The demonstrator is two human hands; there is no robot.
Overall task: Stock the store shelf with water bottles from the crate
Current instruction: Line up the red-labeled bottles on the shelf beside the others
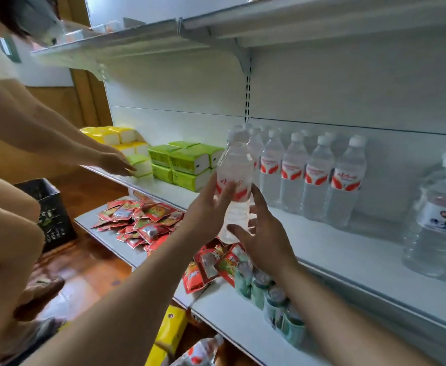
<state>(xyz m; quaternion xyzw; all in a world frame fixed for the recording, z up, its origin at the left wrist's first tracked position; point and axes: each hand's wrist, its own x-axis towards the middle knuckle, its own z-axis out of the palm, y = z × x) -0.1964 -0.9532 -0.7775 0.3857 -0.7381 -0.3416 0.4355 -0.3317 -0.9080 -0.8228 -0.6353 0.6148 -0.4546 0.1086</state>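
Small shop: white metal gondola shelving (348, 249) w/ rows of bottled water (319, 178), tissue packs (187, 165), red snack sachets (140, 220), cans (272, 299) near right.

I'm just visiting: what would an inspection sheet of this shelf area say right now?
Surface: white middle shelf, bare at the front.
Job's things: water bottle held upright in front of the shelf; row of water bottles standing at the back; black crate on the floor.
Clutter: green tissue packs, red snack packets, cans.
Grippers: left hand holds the bottle; right hand open beside it.
Cables: nothing seen.
Surroundings: another person's hand reaching for the tissue packs.
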